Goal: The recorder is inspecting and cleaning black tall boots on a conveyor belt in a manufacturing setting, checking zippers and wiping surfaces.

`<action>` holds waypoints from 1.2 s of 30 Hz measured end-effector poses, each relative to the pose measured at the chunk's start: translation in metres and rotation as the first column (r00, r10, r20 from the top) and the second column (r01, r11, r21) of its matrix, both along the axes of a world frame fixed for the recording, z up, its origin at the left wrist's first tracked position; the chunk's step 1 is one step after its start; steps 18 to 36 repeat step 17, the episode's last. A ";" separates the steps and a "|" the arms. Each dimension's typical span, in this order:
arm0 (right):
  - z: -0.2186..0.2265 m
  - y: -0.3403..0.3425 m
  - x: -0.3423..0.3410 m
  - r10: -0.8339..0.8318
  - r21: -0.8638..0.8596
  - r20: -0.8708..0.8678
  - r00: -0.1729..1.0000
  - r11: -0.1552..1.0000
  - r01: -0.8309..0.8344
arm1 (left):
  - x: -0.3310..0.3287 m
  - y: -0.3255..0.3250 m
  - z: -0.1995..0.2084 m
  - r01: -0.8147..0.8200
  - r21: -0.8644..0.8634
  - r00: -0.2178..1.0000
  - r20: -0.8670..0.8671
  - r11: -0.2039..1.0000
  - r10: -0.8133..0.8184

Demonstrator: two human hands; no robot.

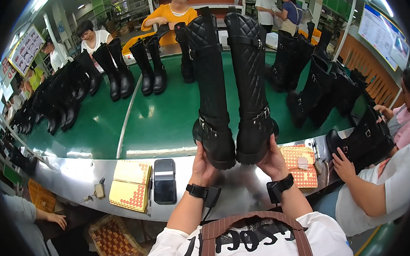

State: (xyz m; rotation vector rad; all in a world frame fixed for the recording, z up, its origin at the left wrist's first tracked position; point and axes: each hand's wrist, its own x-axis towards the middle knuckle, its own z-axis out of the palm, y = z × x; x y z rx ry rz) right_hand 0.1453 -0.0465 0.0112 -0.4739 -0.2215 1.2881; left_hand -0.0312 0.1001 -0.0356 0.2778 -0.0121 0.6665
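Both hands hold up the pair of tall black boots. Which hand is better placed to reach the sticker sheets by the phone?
Probably the left hand. The yellow sticker sheets and phone lie on the metal ledge to its left, while the right hand would have to cross over. It must first free itself from the left boot.

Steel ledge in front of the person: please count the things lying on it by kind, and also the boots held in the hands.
Quilted black boots, one in the left hand, one in the right hand: 2
Sticker sheet stacks: 2
Black phone: 1
Total: 5
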 end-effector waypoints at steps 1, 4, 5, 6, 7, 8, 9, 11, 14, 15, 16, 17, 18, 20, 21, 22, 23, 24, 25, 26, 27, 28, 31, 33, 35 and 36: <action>0.003 0.001 0.000 -0.008 0.015 0.032 0.999 1.000 0.007 | 0.001 0.000 0.001 -0.048 0.010 0.998 -0.033 0.999 0.048; 0.007 0.001 -0.002 -0.107 -0.045 0.097 0.990 0.993 0.111 | 0.000 0.000 0.005 -0.113 0.022 0.989 -0.094 0.993 0.115; 0.009 0.001 -0.001 -0.113 -0.050 0.102 0.988 0.992 0.119 | 0.000 -0.001 0.007 -0.133 0.022 0.983 -0.121 0.991 0.135; 0.010 0.002 -0.001 -0.128 -0.065 0.120 0.985 0.989 0.136 | -0.001 -0.002 0.009 -0.131 0.022 0.984 -0.122 0.991 0.133; 0.011 0.002 -0.001 -0.142 -0.079 0.136 0.980 0.985 0.154 | -0.001 -0.003 0.011 -0.140 0.012 0.980 -0.142 0.990 0.140; 0.011 0.002 -0.001 -0.144 -0.079 0.134 0.980 0.985 0.155 | -0.001 -0.004 0.013 -0.146 0.010 0.979 -0.140 0.989 0.146; 0.012 0.001 -0.001 -0.160 -0.100 0.150 0.976 0.979 0.176 | -0.001 -0.004 0.014 -0.146 0.005 0.976 -0.163 0.989 0.145; 0.013 0.000 -0.002 -0.178 -0.119 0.165 0.970 0.973 0.199 | -0.001 -0.004 0.015 -0.146 -0.002 0.972 -0.184 0.989 0.143; 0.012 -0.002 -0.004 -0.207 -0.161 0.214 0.955 0.956 0.243 | -0.001 -0.006 0.017 -0.120 0.000 0.966 -0.231 0.993 0.117; 0.011 -0.001 -0.003 -0.179 -0.155 0.216 0.960 0.964 0.214 | 0.000 -0.006 0.018 -0.120 0.011 0.968 -0.222 0.993 0.120; 0.009 -0.001 0.000 -0.170 -0.205 0.209 0.963 0.955 0.213 | 0.001 -0.007 0.018 -0.131 0.034 0.965 -0.226 0.991 0.136; 0.006 -0.003 0.000 -0.148 -0.157 0.216 0.965 0.970 0.184 | 0.001 -0.008 0.019 -0.142 0.055 0.961 -0.230 0.988 0.151; 0.006 -0.003 0.000 -0.148 -0.157 0.216 0.965 0.970 0.184 | 0.001 -0.008 0.019 -0.142 0.055 0.961 -0.230 0.988 0.151; 0.006 -0.003 0.000 -0.148 -0.157 0.216 0.965 0.970 0.184 | 0.001 -0.008 0.019 -0.142 0.055 0.961 -0.230 0.988 0.151; 0.006 -0.003 0.000 -0.148 -0.157 0.216 0.965 0.970 0.184 | 0.001 -0.008 0.019 -0.142 0.055 0.961 -0.230 0.988 0.151; 0.006 -0.003 0.000 -0.148 -0.157 0.216 0.965 0.970 0.184 | 0.001 -0.008 0.019 -0.142 0.055 0.961 -0.230 0.988 0.151; 0.006 -0.003 0.000 -0.148 -0.157 0.216 0.965 0.970 0.184 | 0.001 -0.008 0.019 -0.142 0.055 0.961 -0.230 0.988 0.151; 0.006 -0.003 0.000 -0.148 -0.157 0.216 0.965 0.970 0.184 | 0.001 -0.008 0.019 -0.142 0.055 0.961 -0.230 0.988 0.151; 0.006 -0.003 0.000 -0.148 -0.157 0.216 0.965 0.970 0.184 | 0.001 -0.008 0.019 -0.142 0.055 0.961 -0.230 0.988 0.151; 0.006 -0.003 0.000 -0.148 -0.157 0.216 0.965 0.970 0.184 | 0.001 -0.008 0.019 -0.142 0.055 0.961 -0.230 0.988 0.151; 0.006 -0.003 0.000 -0.148 -0.157 0.216 0.965 0.970 0.184 | 0.001 -0.008 0.019 -0.142 0.055 0.961 -0.230 0.988 0.151; 0.006 -0.003 0.000 -0.148 -0.157 0.216 0.965 0.970 0.184 | 0.001 -0.008 0.019 -0.142 0.055 0.961 -0.230 0.988 0.151; 0.006 -0.003 0.000 -0.148 -0.157 0.216 0.965 0.970 0.184 | 0.001 -0.008 0.019 -0.142 0.055 0.961 -0.230 0.988 0.151; 0.006 -0.003 0.000 -0.148 -0.157 0.216 0.965 0.970 0.184 | 0.001 -0.008 0.019 -0.142 0.055 0.961 -0.230 0.988 0.151; 0.006 -0.003 0.000 -0.148 -0.157 0.216 0.965 0.970 0.184 | 0.001 -0.008 0.019 -0.142 0.055 0.961 -0.230 0.988 0.151; 0.006 -0.003 0.000 -0.148 -0.157 0.216 0.965 0.970 0.184 | 0.001 -0.008 0.019 -0.142 0.055 0.961 -0.230 0.988 0.151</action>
